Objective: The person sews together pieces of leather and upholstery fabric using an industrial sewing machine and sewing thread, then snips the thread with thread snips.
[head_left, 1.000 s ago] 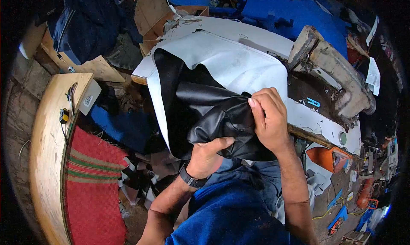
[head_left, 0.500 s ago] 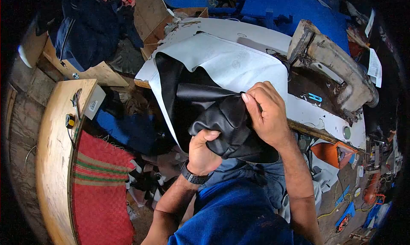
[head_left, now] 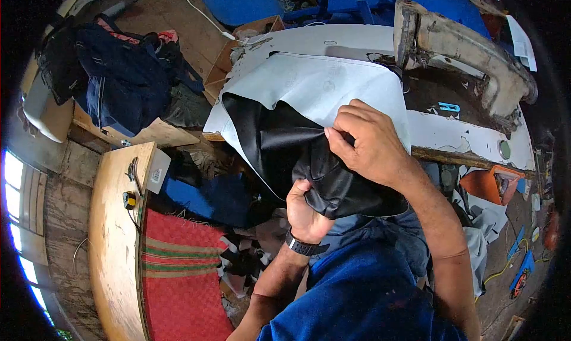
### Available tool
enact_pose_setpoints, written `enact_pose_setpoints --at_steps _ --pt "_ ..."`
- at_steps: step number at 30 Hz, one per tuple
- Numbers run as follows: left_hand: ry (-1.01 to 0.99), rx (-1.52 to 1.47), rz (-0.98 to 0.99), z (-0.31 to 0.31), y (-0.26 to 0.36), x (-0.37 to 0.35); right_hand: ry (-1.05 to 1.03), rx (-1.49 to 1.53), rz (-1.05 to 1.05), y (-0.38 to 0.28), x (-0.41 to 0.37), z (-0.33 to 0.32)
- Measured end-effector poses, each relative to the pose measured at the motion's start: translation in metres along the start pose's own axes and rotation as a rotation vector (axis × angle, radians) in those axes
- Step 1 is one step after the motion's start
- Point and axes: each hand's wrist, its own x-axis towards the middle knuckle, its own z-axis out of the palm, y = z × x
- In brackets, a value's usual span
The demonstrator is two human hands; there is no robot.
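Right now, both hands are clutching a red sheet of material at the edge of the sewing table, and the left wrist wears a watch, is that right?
Not quite: the sheet is black, not red. The head view shows the left hand, with a watch on its wrist, and the right hand both clutching the black sheet at the edge of the sewing table.

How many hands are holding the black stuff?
2. The left hand, with a watch on its wrist, grips the black material from below; the right hand pinches it from above. No other hands show.
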Motion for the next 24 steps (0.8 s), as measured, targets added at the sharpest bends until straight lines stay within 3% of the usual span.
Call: enact_pose_setpoints --at_steps 5,6,8,10,12,15,16,17,18,19,20,22,24 --pt "-0.022 0.039 0.042 -0.002 0.002 -0.001 -0.029 -0.010 -0.003 0.000 -0.005 -0.004" --pt "0.071 0.128 0.087 -0.001 0.000 -0.007 -0.039 -0.010 -0.001 0.001 -0.009 -0.008" --pt "0.234 0.300 0.149 0.010 -0.009 -0.023 0.136 0.004 0.022 0.003 -0.027 -0.023" --pt "0.239 0.479 0.102 0.004 -0.024 -0.043 0.268 -0.057 0.110 0.010 -0.065 -0.044" --pt "0.375 0.327 -0.206 -0.060 -0.023 -0.081 0.297 -0.113 0.329 0.028 -0.131 -0.044" --pt "0.342 0.901 -0.601 -0.041 -0.014 -0.106 0.210 0.118 0.781 0.029 -0.221 -0.016" --pt "0.283 1.104 -0.786 -0.010 -0.012 -0.098 0.227 0.506 1.023 0.022 -0.230 -0.006" --pt "0.033 1.416 -0.865 -0.005 -0.006 -0.095 0.142 0.615 1.143 0.033 -0.256 0.010" --pt "-0.093 1.538 -1.066 0.017 0.001 -0.077 0.013 0.606 1.276 0.030 -0.261 0.016" --pt "-0.224 1.657 -1.261 0.052 0.010 -0.054 0.183 0.708 1.285 0.015 -0.249 0.026" --pt "-0.368 1.773 -1.458 0.080 0.021 -0.040 0.195 0.593 1.249 0.024 -0.256 0.041" --pt "-0.479 1.962 -0.638 0.095 0.042 -0.015 0.175 0.454 1.362 -0.008 -0.186 -0.005" --pt "-0.617 2.276 -0.177 0.101 0.028 0.047 0.117 0.421 1.298 0.001 -0.154 -0.033"
